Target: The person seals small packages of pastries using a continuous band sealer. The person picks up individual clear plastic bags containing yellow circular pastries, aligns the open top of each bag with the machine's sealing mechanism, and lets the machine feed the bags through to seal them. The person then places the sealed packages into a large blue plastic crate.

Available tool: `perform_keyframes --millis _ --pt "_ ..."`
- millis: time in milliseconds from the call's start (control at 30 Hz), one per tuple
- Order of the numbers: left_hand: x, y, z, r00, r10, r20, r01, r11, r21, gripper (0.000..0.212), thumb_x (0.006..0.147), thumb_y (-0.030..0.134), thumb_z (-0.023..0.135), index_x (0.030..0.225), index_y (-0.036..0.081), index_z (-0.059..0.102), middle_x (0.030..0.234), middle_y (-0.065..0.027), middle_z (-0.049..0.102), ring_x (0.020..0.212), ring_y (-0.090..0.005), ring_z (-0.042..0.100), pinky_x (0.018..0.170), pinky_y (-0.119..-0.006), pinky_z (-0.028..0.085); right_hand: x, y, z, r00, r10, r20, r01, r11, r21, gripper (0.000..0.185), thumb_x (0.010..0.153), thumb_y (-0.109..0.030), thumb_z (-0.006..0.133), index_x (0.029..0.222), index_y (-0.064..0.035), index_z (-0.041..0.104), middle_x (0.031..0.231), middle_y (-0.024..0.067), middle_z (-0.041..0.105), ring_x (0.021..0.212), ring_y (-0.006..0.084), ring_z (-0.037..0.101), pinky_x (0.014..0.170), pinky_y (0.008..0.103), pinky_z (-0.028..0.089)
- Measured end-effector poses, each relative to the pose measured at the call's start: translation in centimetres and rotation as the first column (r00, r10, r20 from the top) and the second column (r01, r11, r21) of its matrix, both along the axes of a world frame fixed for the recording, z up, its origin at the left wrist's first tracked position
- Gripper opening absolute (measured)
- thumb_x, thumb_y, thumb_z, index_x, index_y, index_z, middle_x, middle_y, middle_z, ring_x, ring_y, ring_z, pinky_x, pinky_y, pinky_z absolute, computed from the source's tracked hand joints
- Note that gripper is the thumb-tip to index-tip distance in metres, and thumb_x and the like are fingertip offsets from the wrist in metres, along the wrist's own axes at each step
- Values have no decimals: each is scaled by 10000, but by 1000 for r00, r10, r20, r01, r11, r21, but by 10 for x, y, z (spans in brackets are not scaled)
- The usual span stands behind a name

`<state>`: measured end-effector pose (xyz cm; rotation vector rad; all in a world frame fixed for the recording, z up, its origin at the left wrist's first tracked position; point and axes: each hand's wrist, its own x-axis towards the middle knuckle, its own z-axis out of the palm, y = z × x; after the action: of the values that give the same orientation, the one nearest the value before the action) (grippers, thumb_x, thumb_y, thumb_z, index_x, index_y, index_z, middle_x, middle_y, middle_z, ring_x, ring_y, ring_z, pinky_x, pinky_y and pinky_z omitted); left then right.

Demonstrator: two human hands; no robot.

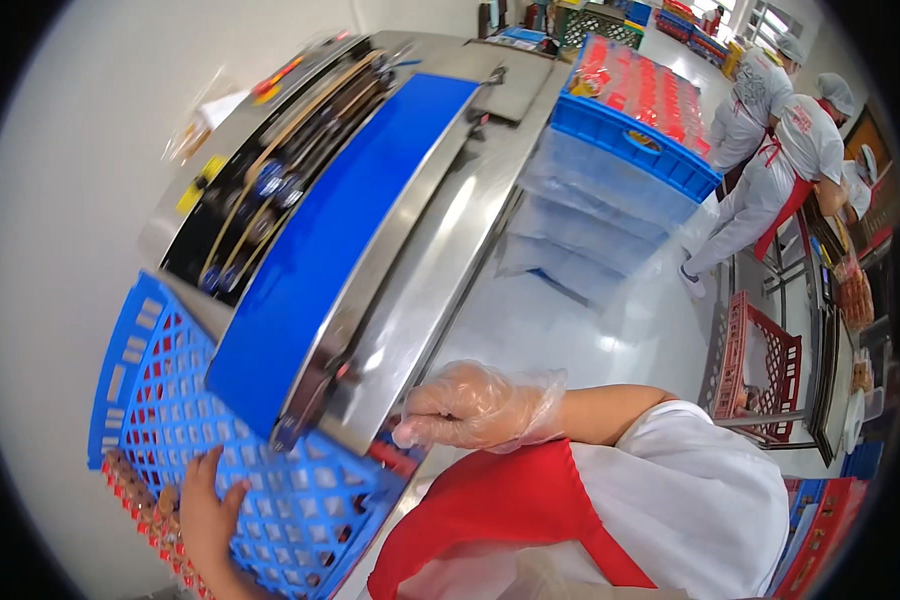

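My left hand [208, 510] is over the blue plastic crate [247, 442] at lower left, thumb and fingers apart. I see nothing held in it. Beside it, along the crate's wall side, runs a row of small packs with red ends [146, 517]; whether the fingers touch them I cannot tell. My right hand [461, 409], in a clear plastic glove, is curled in front of my red apron [487, 502], near the steel machine's front edge. Nothing shows between its fingers. A blue conveyor belt [345, 240] slopes across the machine, its near end over the crate.
Exposed pulleys and drive belts [262, 202] line the belt's far side. At upper right, a blue crate of red-marked packs [637, 165] tops a stack of plastic-wrapped crates [585, 217]. Co-workers [780, 165] stand at a bench on the right; a red crate [757, 367] sits beneath it.
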<state>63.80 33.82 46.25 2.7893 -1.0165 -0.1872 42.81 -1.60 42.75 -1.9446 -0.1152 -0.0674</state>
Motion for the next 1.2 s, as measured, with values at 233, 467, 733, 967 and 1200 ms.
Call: perform_keyframes --millis 233,467,733,967,1200 --pt "-132 -143 -15 747 -192 -636 -131 896 -424 718 896 380 714 1531 196 435 1493 -175 506 1371 -350 481 1152 -489 353 -56 -235 -49 877 -280 390 460 726 -512 290 929 -320 684 1016 -43 675 970 160 676 873 367 657 773 465 543" --pt "-165 -342 -35 761 -78 -644 -164 938 -307 564 800 59 759 1340 29 595 1228 -135 636 1066 -221 619 933 -357 499 -55 -557 -26 471 -839 273 535 26 -844 323 929 -352 615 1044 -71 723 1093 178 700 1018 366 678 897 487 531" --pt "-117 -445 -60 829 -48 -557 -189 914 -359 547 790 96 765 1307 11 607 1185 -143 654 1007 -235 636 896 -352 507 -27 -718 -19 399 -904 154 569 112 -815 366 861 -380 659 1095 -107 725 1178 190 686 1111 379 654 924 495 521" --pt "-67 -593 -29 834 -277 -478 25 883 -468 532 793 138 766 1280 -11 611 1185 -157 646 1060 -261 633 910 -361 489 -14 -757 -21 365 -902 230 628 56 -777 377 856 -423 697 1007 -78 713 1091 199 702 1069 381 665 871 510 525" --pt "-41 -706 -8 814 -463 -350 246 821 -515 562 762 156 792 1265 -20 612 1204 -183 641 1086 -321 633 948 -385 487 -21 -766 -20 581 -809 91 588 340 -734 250 916 -280 660 954 -35 696 965 203 693 970 364 682 816 487 519"
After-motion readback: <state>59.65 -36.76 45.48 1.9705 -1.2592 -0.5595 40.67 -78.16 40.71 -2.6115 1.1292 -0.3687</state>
